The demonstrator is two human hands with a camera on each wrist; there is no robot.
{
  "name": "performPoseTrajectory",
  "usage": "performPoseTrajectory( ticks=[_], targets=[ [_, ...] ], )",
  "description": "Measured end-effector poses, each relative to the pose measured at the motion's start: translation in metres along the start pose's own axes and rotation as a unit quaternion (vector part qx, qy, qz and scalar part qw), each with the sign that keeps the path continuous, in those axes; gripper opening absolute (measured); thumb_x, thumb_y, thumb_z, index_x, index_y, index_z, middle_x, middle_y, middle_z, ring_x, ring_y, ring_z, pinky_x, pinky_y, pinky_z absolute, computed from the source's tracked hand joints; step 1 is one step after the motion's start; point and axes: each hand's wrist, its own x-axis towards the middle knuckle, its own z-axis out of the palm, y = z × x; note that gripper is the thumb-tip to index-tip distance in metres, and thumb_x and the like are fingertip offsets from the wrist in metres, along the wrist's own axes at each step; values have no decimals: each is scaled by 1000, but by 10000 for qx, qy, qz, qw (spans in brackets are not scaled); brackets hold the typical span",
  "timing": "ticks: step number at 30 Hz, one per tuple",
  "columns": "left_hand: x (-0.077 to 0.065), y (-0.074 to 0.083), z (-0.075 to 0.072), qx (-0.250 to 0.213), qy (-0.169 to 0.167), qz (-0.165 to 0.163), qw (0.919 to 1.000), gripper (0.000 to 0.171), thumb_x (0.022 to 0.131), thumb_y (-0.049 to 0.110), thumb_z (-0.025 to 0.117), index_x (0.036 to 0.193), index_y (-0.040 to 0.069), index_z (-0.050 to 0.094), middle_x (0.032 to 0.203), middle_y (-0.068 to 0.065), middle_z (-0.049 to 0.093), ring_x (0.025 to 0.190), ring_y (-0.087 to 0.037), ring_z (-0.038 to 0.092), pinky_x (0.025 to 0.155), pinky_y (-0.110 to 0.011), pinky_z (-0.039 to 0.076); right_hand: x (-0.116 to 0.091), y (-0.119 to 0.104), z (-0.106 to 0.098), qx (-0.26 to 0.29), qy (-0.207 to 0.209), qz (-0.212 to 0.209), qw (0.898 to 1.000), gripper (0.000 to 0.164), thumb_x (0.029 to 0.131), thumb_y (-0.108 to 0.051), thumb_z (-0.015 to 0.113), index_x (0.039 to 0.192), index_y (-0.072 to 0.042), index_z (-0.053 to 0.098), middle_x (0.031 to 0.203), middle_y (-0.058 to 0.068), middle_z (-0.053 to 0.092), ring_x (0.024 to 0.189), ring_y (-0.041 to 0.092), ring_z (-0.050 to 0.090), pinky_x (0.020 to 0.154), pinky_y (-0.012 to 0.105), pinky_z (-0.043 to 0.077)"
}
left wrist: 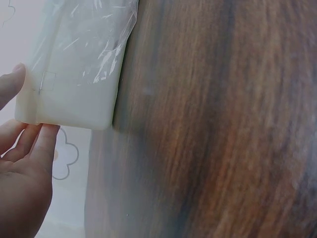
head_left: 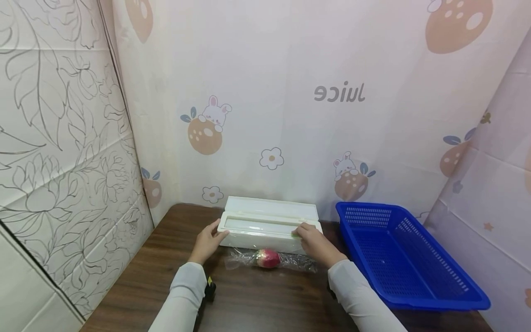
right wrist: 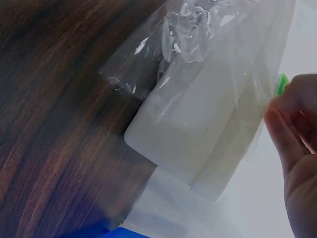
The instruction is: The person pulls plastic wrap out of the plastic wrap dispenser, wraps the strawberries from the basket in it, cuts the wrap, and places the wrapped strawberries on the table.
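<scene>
Tab [right wrist: 282, 85]: green, pinched between thumb and fingers of the right hand [head_left: 316, 243], toward the right end of the box [head_left: 261, 240]
Left hand [head_left: 207, 243]: thumb on top, fingers against the box's left end, seemingly bracing it
Box: on the table [head_left: 265, 306], lid [head_left: 271, 206] tipped open on the far side
Film [head_left: 244, 256]: over the box's near side, down to the table
Fruit [head_left: 268, 258]: red, just near of the box; on or under the film, cannot tell
Basket [head_left: 435, 303]: blue, to the right
Film cut: probably the step in hand; next calls for sliding the tab leftward, box held firm
</scene>
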Motion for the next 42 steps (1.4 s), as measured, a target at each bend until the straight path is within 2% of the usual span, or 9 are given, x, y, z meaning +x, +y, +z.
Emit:
performPoseTrajectory(
  ticks=[8,11,15,26,33,36,42],
  targets=[
    [-1,1,0,33,24,-47,10000,65,96,22,71,148,-5,42,151,-22,43,136,-34,46,106,-41,44,10,-9,-4,109,-366,884,9954,7,91,-6,70,97,-4,71,88,2,61,80,15,58,75,37,55],
    [-1,2,0,3,31,-36,10000,65,96,21,71,148,-5,42,151,-22,43,136,-34,46,106,-40,44,14,-12,-4,130,-450,1162,9921,9,91,-14,75,93,-6,70,84,-2,57,75,12,54,72,35,54],
    [-1,3,0,-35,33,-7,10000,65,96,21,71,148,-5,42,150,-22,44,136,-33,46,106,-40,44,17,-13,-3,52,-510,1325,9899,15,88,-17,78,90,-6,68,82,-3,56,73,11,53,70,33,54],
    [-1,3,0,3,24,2,10000,65,96,20,71,148,-6,42,150,-23,44,135,-34,47,105,-40,45,20,-14,3,-190,-226,1239,9919,17,83,-12,83,86,-7,66,79,-1,55,73,16,57,72,36,56],
    [0,2,1,19,17,-9,10000,65,96,21,71,148,-6,42,150,-23,44,136,-34,46,106,-41,44,19,-13,8,-161,142,654,9976,19,80,-2,83,89,-4,66,84,3,60,78,21,64,73,36,57],
    [-1,2,0,29,31,-19,10000,65,96,21,71,148,-5,43,150,-22,45,135,-33,47,105,-40,45,19,-13,9,-188,149,547,9982,20,79,-2,83,90,-4,66,85,3,61,79,21,65,73,35,57],
    [-2,2,0,22,48,10,10000,65,95,22,71,147,-6,43,150,-23,44,135,-35,46,105,-41,45,18,-14,9,-63,65,598,9982,20,80,0,82,93,-4,67,88,4,62,82,21,65,74,35,57]
  ],
)
